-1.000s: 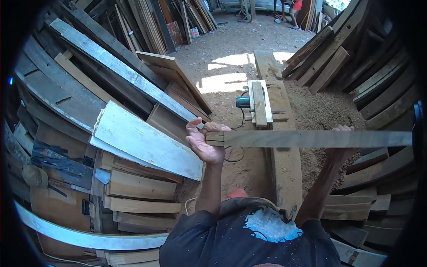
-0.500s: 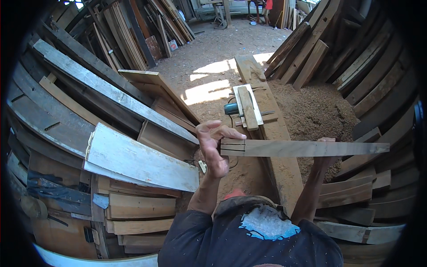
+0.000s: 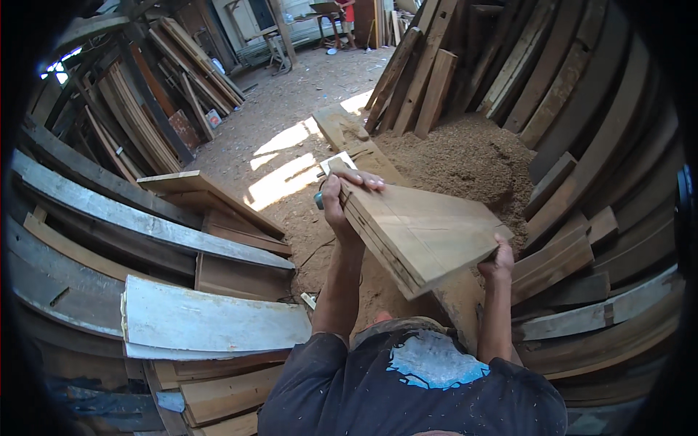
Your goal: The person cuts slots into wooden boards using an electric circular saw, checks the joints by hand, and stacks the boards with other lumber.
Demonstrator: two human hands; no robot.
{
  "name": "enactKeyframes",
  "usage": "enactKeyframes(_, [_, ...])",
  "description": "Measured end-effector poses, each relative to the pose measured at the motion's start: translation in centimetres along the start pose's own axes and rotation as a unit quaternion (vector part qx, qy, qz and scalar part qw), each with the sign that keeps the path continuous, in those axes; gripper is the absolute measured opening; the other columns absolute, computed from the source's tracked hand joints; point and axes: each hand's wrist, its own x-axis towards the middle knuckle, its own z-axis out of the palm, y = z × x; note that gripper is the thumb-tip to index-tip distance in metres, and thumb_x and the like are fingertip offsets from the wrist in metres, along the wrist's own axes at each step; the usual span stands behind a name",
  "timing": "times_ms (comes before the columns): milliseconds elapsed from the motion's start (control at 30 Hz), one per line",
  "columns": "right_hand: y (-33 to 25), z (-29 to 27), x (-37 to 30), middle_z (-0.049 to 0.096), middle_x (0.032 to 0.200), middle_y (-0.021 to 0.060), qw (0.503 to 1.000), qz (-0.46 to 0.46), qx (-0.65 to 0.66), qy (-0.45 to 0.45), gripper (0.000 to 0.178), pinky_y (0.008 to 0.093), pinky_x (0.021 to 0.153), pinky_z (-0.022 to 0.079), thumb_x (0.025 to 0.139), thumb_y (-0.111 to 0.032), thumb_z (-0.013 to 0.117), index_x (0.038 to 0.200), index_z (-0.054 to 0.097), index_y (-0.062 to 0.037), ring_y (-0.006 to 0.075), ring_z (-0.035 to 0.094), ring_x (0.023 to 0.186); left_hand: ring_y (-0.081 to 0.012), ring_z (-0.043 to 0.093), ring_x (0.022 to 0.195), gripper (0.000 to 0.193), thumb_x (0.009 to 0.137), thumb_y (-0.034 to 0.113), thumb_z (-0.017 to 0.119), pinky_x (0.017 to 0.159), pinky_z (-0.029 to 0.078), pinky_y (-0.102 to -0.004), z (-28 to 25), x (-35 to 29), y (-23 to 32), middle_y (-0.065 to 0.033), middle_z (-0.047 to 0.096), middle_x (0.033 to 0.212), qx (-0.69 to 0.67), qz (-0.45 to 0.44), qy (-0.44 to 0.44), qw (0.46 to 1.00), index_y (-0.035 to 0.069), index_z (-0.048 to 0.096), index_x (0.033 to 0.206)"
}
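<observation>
Wooden board is held aloft at twelve o'clock from the torso, its ten-o'clock corner clasped by the left hand, its four-o'clock corner pinched by the right hand; probably stiff and fairly heavy, it is best supported at opposite edges.

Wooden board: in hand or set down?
In hand: the left hand grips the wooden board at its upper-left corner, the right hand at its right corner. Cannot tell whether it touches the plank beneath.
</observation>
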Motion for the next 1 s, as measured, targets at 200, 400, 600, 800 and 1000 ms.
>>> enactKeyframes(200, [3.8,-1.8,-1.9,0.071,0.114,0.0100,0.993,0.005,0.020,0.116,0.034,0.0457,0.094,0.059,0.090,-0.020,0.066,0.121,0.062,-0.0069,0.0297,0.070,0.104,-0.0277,0.057,0.071,0.041,0.106,0.035,0.031,0.074,0.052,-0.0437,-4.3,2.0,-3.5,-0.0125,0.057,0.075,-0.056,-0.112,0.160,0.979,0.004,0.052,0.090])
enactKeyframes(400, [4.1,-0.9,-3.0,0.070,0.106,0.0086,0.989,0.000,0.008,0.149,0.029,0.0452,0.087,0.062,0.091,-0.020,0.067,0.116,0.061,-0.0072,0.0283,0.071,0.097,-0.0295,0.059,0.068,0.039,0.103,0.038,0.032,0.069,0.053,-0.0436,-5.1,1.6,-4.0,-0.0121,0.057,0.073,-0.042,-0.155,0.216,0.963,0.006,0.050,0.090])
enactKeyframes(600, [4.2,-2.5,-2.7,0.069,0.112,0.0084,0.988,0.010,0.016,0.153,0.031,0.0456,0.090,0.061,0.091,-0.020,0.068,0.118,0.060,-0.0078,0.0280,0.070,0.102,-0.0290,0.058,0.068,0.039,0.103,0.037,0.032,0.069,0.053,-0.0430,-4.8,1.4,-4.7,-0.0119,0.056,0.073,-0.030,-0.146,0.224,0.963,0.006,0.051,0.089])
enactKeyframes(800, [4.3,-4.1,-3.8,0.069,0.112,0.0078,0.980,0.022,0.018,0.195,0.032,0.0448,0.094,0.060,0.091,-0.020,0.067,0.120,0.060,-0.0079,0.0274,0.070,0.104,-0.0266,0.056,0.069,0.040,0.105,0.039,0.034,0.069,0.052,-0.0428,-3.0,0.3,-5.9,-0.0115,0.056,0.072,-0.048,-0.147,0.211,0.965,0.006,0.052,0.090])
enactKeyframes(1000, [2.6,-7.4,-5.3,0.070,0.110,0.0059,0.979,0.001,0.057,0.193,0.027,0.0443,0.095,0.059,0.090,-0.018,0.068,0.115,0.062,-0.0086,0.0262,0.070,0.103,-0.0245,0.055,0.070,0.040,0.106,0.038,0.034,0.070,0.051,-0.0439,-0.2,-1.0,-9.3,-0.0106,0.055,0.075,-0.044,-0.189,0.155,0.969,0.005,0.052,0.091])
